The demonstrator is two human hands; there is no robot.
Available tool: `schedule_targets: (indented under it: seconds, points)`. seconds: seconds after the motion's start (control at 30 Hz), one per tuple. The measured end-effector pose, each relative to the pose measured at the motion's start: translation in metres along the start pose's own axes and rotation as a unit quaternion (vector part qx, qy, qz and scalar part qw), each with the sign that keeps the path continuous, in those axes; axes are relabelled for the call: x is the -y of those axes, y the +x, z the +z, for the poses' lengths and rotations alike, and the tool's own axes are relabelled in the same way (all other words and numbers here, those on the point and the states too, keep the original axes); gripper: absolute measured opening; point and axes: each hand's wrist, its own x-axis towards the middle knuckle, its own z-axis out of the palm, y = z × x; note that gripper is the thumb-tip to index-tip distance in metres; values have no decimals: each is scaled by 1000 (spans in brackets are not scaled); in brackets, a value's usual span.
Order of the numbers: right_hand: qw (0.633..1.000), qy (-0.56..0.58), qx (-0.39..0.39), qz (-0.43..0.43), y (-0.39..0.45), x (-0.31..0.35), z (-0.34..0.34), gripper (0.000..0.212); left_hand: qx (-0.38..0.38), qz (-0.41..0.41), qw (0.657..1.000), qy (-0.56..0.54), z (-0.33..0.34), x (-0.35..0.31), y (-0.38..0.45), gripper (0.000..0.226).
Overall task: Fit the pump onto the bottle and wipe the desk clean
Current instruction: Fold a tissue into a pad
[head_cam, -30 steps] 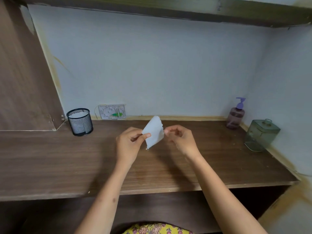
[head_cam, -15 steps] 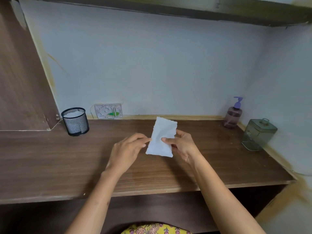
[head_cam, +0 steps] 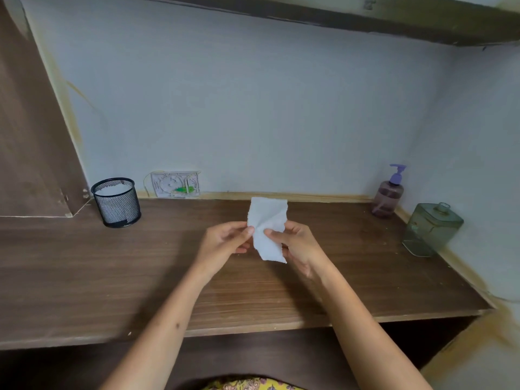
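A white tissue [head_cam: 268, 228] is held upright above the middle of the brown wooden desk [head_cam: 112, 277]. My left hand [head_cam: 223, 243] pinches its left edge and my right hand [head_cam: 299, 247] pinches its middle from the right. The pinkish bottle [head_cam: 387, 199] stands in the back right corner with its purple pump [head_cam: 397, 173] on top.
A black mesh cup [head_cam: 116, 202] stands at the back left. A green-tinted glass container [head_cam: 430, 229] sits by the right wall. A wall socket plate [head_cam: 175, 183] is behind the desk, a wooden panel [head_cam: 33, 136] on the left and a shelf [head_cam: 365, 15] overhead.
The tissue has been unfolded from a small angled piece into a longer upright sheet. Both hands moved closer together and now pinch it near its middle.
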Motion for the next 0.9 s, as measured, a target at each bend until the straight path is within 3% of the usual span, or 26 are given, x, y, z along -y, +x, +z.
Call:
schedule_targets:
  seconds: [0.1, 0.3, 0.47, 0.67, 0.9]
  points:
    - [999, -33, 1, -33, 0, -3, 0, 26, 8, -14, 1000, -21, 6, -7, -1, 34]
    - [997, -33, 10, -66, 4, -4, -4, 26, -44, -10, 999, -5, 6, -4, 8, 13]
    - [995, -49, -8, -81, 3, -5, -4, 42, -42, -19, 999, -29, 8, -4, 6, 29]
    - [993, -53, -11, -101, 4, -6, -6, 24, -39, -26, 998, -42, 6, 1, 9, 27]
    - [995, -40, -18, -86, 1, -1, -3, 31, -36, -26, 997, -56, 9, -2, 8, 30]
